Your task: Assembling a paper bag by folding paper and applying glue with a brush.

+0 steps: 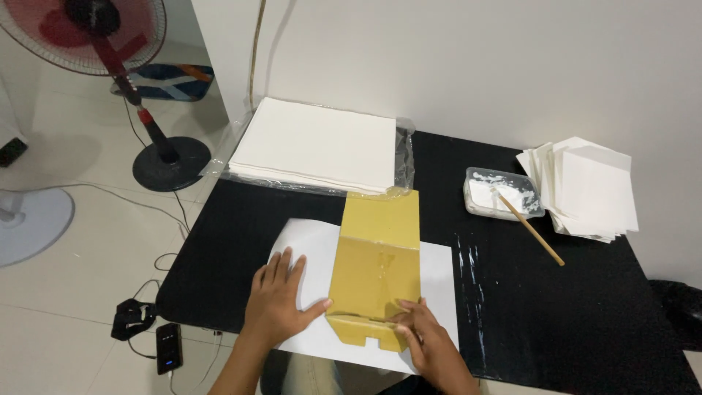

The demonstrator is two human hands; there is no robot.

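The left hand [276, 301] lies flat and open, palm down, on a white sheet [439, 289] at the desk's [241, 241] front edge, thumb against the left side of a yellow cardboard form [376, 252] lying on that sheet. The right hand [428, 340] presses the form's notched near end, fingers apparently flat rather than closed around it. A stack of white paper [318, 143] sits at the back-left corner; a tray of white paste [503, 194] with a wooden stick [531, 228] and folded white pieces [589, 186] sit toward the back right.

Black table [556, 314]. Far edge: stack of white sheets [314, 143] on clear plastic wrap. Right: plastic tub of white paste [503, 194] with a wooden stick [532, 228] leaning out; just beside it, pile of folded white paper [589, 186]. On floor, left: standing fan [95, 36], phone [168, 347].
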